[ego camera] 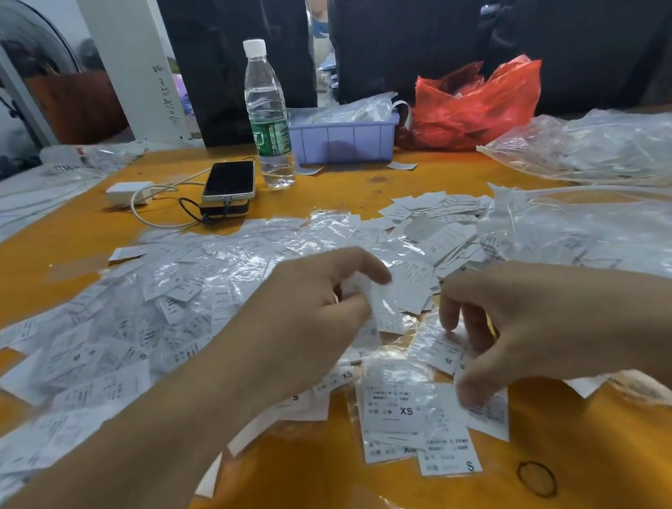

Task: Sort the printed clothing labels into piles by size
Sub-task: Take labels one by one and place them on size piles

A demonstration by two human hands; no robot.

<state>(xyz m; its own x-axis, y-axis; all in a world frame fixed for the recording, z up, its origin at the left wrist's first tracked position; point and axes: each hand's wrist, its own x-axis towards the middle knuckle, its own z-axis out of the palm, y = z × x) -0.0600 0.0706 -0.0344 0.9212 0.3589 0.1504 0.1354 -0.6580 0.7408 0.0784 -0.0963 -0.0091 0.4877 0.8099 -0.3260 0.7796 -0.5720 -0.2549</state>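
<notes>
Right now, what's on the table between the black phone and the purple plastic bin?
In the head view, a clear plastic water bottle with a green label stands between the phone and bin.

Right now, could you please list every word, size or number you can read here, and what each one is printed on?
"XS": label near the right hand.
"S": front label.
"XS": label beside the left hand.
"XL": label, faint.
White board: handwritten digits, unclear.
Bottle wrapper and the labels' small print: too blurred.

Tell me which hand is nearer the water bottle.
Left. The left hand lies below the water bottle, slightly right of it; the right hand is farther right and lower.
</notes>
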